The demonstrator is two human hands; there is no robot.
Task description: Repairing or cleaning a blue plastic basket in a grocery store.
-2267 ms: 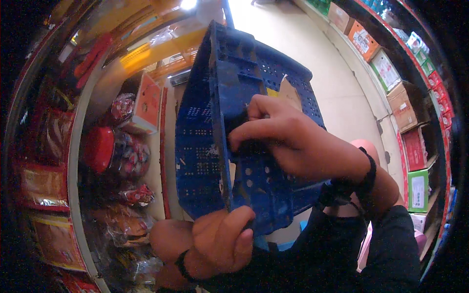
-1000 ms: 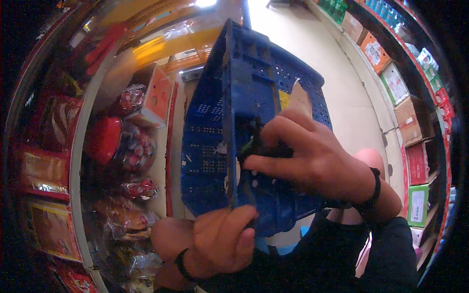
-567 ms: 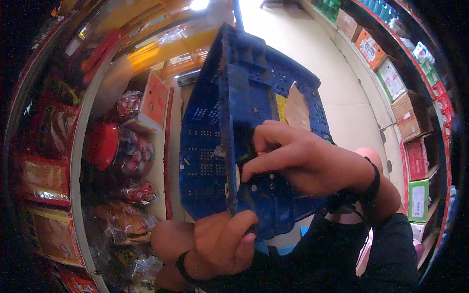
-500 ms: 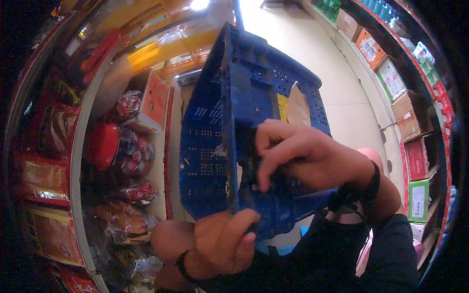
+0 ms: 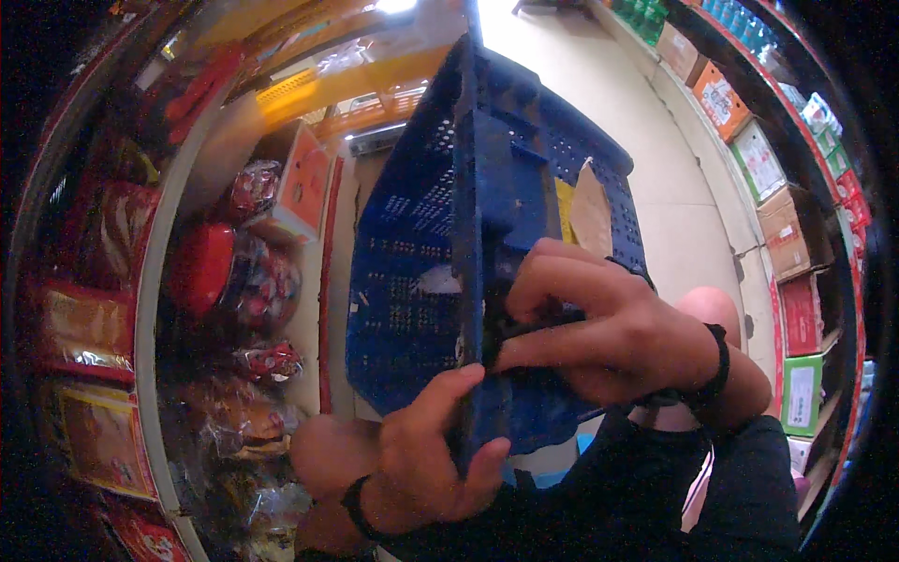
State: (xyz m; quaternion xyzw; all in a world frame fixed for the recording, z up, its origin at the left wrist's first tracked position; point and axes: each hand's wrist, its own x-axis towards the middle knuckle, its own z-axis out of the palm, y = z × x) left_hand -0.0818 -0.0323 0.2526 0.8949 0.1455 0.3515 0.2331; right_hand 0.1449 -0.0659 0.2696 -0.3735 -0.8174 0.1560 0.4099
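Observation:
A blue plastic crate (image 5: 403,253) with perforated walls stands tilted between my knees, its long edge running up the middle. My left hand (image 5: 426,450) grips the lower end of that edge, index finger and thumb on either side. Against the crate's right-hand side, my right hand (image 5: 609,328) has its fingers curled, tips pressed by a dark recess close to the edge. Whatever those fingertips pinch is hidden. Above the right hand, a brown flap of paper or card (image 5: 590,211) sticks out beside a yellow piece (image 5: 566,208) on the crate.
Shelves on the left hold a red-lidded jar (image 5: 201,267), wrapped packets (image 5: 89,328) and an orange-red box (image 5: 302,183). On the right, a shelf carries cartons (image 5: 787,225), a green-edged box (image 5: 803,393) and bottles (image 5: 740,23). A pale tiled floor (image 5: 670,159) runs between them.
The crate has shifted slightly right. My right hand's fingers have drawn in against its side, and my left index finger has moved up along the edge, thumb spread apart.

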